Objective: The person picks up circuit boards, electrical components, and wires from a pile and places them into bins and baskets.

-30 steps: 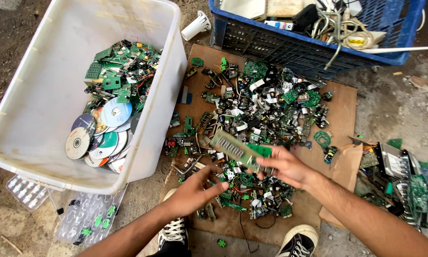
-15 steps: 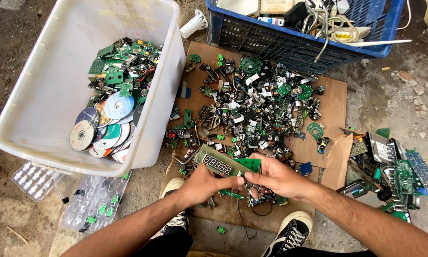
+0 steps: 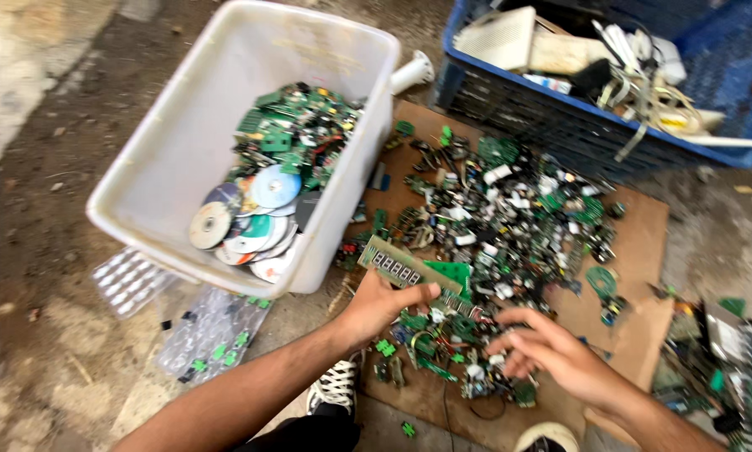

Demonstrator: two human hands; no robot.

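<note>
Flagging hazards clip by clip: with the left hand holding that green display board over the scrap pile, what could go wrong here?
1. The left hand pinches the green display board by one end only; it could slip back into the scrap pile.
2. The right hand is bare among loose parts, so sharp leads might prick it.
3. The white bin sits tilted, and its discs lie near the low rim; they may slide out.

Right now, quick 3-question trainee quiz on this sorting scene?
1. True or false: the left hand holds a green display board.
2. What lies in the white tub besides boards? A) discs B) bottles C) gloves
3. What does the scrap pile lie on?

Key: 1 true. 2 A, discs. 3 Brown cardboard; the right hand hangs open over the pile.
</note>
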